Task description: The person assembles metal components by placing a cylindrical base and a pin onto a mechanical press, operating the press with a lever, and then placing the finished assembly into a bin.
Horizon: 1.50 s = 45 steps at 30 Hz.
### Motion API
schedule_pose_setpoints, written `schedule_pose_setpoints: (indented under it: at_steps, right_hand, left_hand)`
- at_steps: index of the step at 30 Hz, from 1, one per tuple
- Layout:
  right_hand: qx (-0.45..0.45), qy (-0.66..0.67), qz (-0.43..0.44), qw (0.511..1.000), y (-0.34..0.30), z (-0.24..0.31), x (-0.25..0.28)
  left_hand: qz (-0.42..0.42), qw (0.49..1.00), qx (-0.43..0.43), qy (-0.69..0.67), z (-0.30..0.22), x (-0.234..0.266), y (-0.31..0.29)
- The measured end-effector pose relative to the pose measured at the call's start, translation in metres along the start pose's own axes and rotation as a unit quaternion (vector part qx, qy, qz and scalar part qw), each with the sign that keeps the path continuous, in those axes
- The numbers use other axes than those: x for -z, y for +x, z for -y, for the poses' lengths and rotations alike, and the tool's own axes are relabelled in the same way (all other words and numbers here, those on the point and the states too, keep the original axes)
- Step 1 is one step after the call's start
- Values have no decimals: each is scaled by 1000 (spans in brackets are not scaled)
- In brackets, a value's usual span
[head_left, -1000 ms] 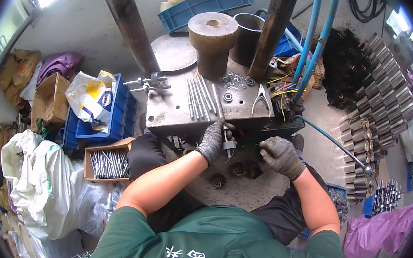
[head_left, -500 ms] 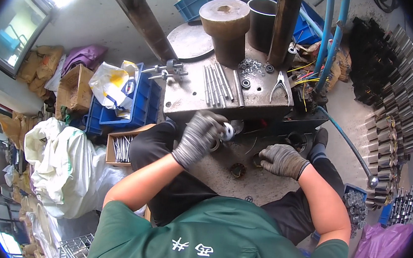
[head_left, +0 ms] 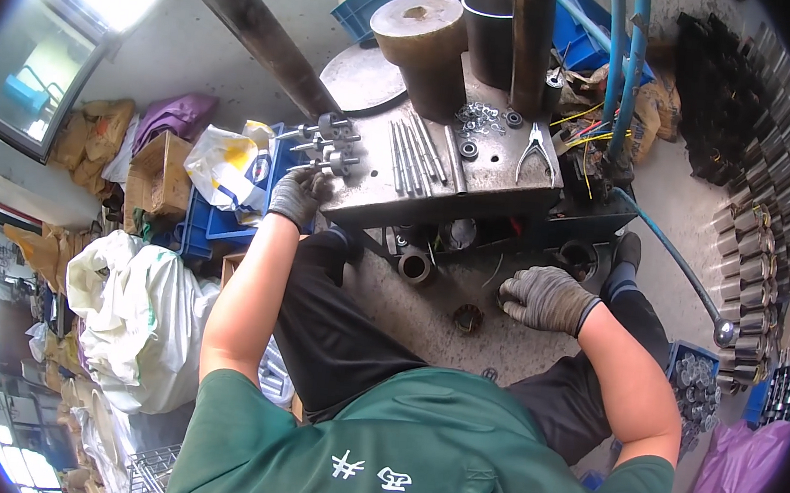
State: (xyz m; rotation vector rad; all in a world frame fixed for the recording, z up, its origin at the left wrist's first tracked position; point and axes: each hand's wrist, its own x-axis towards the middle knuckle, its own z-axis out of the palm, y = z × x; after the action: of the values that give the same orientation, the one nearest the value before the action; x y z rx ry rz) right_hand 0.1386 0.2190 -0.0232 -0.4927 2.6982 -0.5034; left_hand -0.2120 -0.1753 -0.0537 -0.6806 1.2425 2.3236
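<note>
Collared shafts [head_left: 335,162] just beyond the left hand [head_left: 296,193], at the surface's [head_left: 374,187] corner.
Its fingertips are close by the nearest shaft; whether they grip it or have let go, I cannot tell. To that hand's right lie rods [head_left: 414,158], then pliers [head_left: 535,145] farther right. The right hand [head_left: 542,298] is well apart, fingers loosely curled, its palm hidden; a ring [head_left: 468,319] lies on the floor to its left.

white characters [head_left: 394,479] on green shirt [head_left: 454,423]
</note>
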Motion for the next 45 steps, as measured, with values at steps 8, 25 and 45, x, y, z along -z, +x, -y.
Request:
schedule_pose_setpoints:
  at_steps: [8,25,45]
  right_hand:
    - [-1,23,-31,999,10,-12,-2]
    - [-3,-133,-397,908,76,-53,68]
    - [-169,-183,-337,908,139,-102,83]
  left_hand:
    - [39,899,-323,293,48,-68,-78]
    - [117,475,-465,738,109,-82,-103]
    - [295,953,49,-42,105,-88,-85]
